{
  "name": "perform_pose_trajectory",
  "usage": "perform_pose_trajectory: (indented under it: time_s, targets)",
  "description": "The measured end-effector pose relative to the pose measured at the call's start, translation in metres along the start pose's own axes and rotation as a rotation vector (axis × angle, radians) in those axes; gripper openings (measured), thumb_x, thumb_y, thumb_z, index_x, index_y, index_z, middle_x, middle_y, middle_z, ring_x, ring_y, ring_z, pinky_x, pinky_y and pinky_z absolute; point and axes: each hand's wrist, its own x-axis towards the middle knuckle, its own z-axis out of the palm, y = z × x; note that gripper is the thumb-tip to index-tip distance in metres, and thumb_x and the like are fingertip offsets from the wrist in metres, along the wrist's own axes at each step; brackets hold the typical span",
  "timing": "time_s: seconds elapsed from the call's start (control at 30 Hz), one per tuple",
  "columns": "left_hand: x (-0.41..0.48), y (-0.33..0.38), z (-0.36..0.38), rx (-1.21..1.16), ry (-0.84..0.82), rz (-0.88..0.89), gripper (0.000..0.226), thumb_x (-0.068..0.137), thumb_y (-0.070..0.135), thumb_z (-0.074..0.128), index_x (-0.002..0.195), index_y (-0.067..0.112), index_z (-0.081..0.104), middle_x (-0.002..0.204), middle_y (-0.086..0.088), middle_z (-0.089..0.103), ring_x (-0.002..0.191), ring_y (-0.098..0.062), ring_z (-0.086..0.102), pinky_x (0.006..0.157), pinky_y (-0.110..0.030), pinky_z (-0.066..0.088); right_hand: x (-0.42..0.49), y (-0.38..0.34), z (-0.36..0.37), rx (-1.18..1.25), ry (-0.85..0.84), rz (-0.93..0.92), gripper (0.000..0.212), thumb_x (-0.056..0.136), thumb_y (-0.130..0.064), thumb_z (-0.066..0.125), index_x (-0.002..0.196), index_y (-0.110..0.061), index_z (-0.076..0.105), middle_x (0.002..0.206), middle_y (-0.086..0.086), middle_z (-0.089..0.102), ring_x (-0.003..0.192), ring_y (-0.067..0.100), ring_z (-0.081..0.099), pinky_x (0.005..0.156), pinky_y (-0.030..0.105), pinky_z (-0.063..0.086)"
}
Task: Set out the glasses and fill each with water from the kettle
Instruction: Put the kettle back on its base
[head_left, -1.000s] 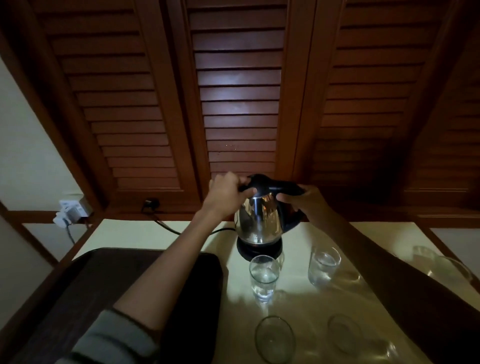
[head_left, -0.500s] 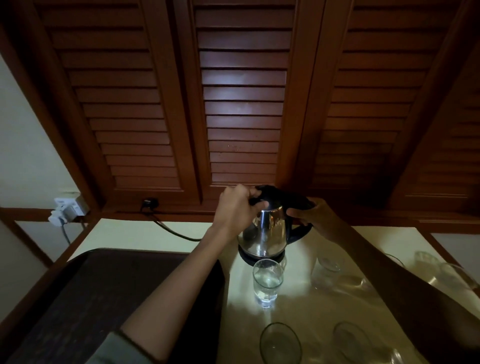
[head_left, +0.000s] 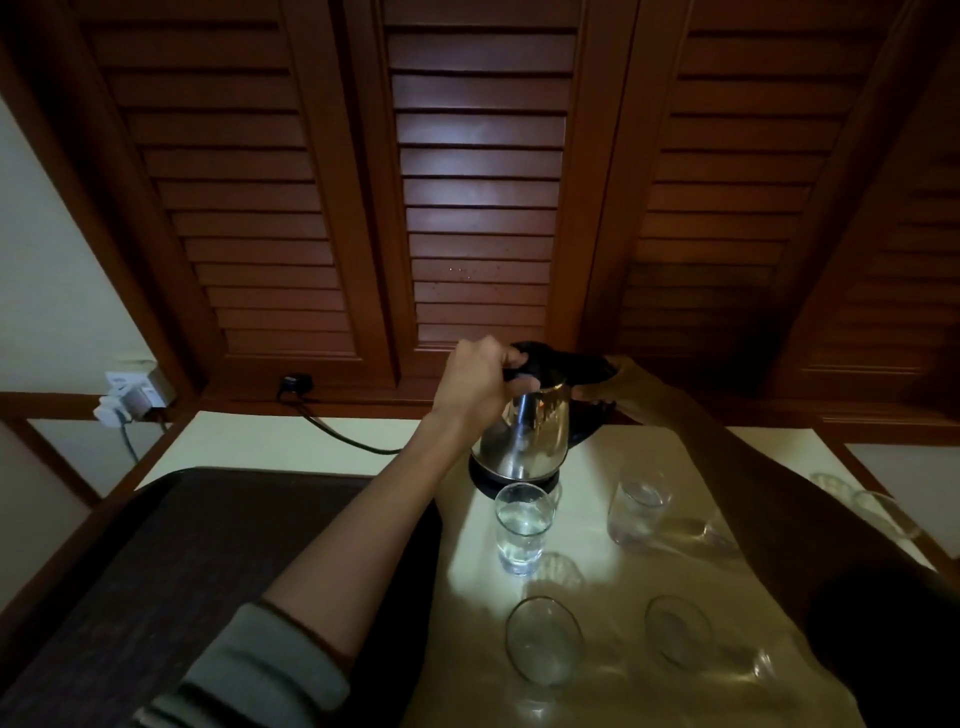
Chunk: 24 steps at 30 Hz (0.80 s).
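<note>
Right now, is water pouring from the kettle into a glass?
No, the kettle stands on its black base, with the left hand and right hand holding its black top.

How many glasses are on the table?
4: the water glass before the kettle, the second glass to its right, the near left glass and near right glass. Dim shapes at the table's right edge may be more.

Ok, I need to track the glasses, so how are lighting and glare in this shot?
Head view: dim overall, with one bright patch on the table around the water glass; glare streaks on the steel kettle; the right hand lies in deep shadow; wide-angle distortion splays the shutters.
</note>
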Motion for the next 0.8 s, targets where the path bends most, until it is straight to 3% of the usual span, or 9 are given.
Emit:
perform_pose_trajectory:
  time_s: [0.1,0.13,0.2,0.4,0.47,0.6,0.8]
  targets:
    - [-0.008,-0.001,0.009,0.014,0.039,0.048,0.042,0.084,0.029,0.085,0.122,0.012,0.076,0.123,-0.007,0.077,0.113,-0.019,0.073,0.098,-0.031,0.058,0.001,0.001,-0.010,-0.045,-0.073,0.037,0.022,0.080,0.009,0.076,0.084,-0.012,0.078,0.082,0.003,0.080,0.079,0.016,0.076,0.071,0.027,0.059]
    - [-0.011,-0.003,0.010,0.029,0.053,0.054,0.042,0.084,0.030,0.085,0.122,0.014,0.076,0.121,-0.007,0.078,0.110,-0.019,0.074,0.096,-0.032,0.059,0.001,0.001,-0.011,-0.084,-0.084,0.040,0.016,0.079,0.006,0.079,0.090,-0.007,0.079,0.090,0.012,0.080,0.087,0.024,0.077,0.078,0.034,0.061]
    - [-0.014,-0.009,0.007,0.037,0.051,0.044,0.045,0.084,0.030,0.085,0.126,0.016,0.074,0.118,-0.007,0.079,0.103,-0.017,0.076,0.093,-0.030,0.060,0.002,0.002,-0.008,-0.137,-0.066,0.050,0.033,0.074,-0.004,0.087,0.103,0.006,0.074,0.105,0.028,0.075,0.098,0.037,0.075,0.090,0.048,0.059]
    - [-0.019,-0.017,-0.012,-0.042,-0.015,0.065,0.050,0.080,0.026,0.087,0.127,0.012,0.073,0.125,-0.004,0.075,0.116,-0.012,0.071,0.105,-0.027,0.054,-0.012,0.005,0.005,-0.165,-0.010,-0.009,0.036,0.073,-0.011,0.089,0.102,0.005,0.072,0.104,0.033,0.073,0.098,0.048,0.072,0.089,0.051,0.057]
    - [-0.022,-0.013,-0.007,0.010,-0.035,0.072,0.051,0.082,0.026,0.086,0.129,0.013,0.072,0.123,-0.007,0.076,0.109,-0.014,0.074,0.100,-0.027,0.056,-0.013,0.010,0.005,-0.189,-0.005,-0.001,0.034,0.071,-0.011,0.090,0.096,0.003,0.073,0.099,0.031,0.074,0.094,0.046,0.073,0.085,0.049,0.057]
    - [-0.020,-0.016,-0.005,0.025,-0.039,0.023,0.051,0.082,0.027,0.086,0.129,0.014,0.072,0.123,-0.009,0.076,0.108,-0.016,0.074,0.099,-0.031,0.058,-0.007,0.002,0.007,-0.273,-0.017,0.008,0.021,0.069,-0.011,0.091,0.080,-0.015,0.074,0.076,0.005,0.072,0.072,0.017,0.069,0.070,0.030,0.052]
    - [-0.017,-0.016,-0.002,0.016,-0.029,0.010,0.049,0.079,0.026,0.088,0.125,0.015,0.074,0.123,-0.006,0.076,0.107,-0.014,0.075,0.099,-0.032,0.058,-0.007,-0.002,0.004,-0.282,-0.028,0.054,0.021,0.071,-0.012,0.089,0.076,-0.014,0.070,0.074,0.000,0.072,0.070,0.011,0.070,0.068,0.021,0.053]
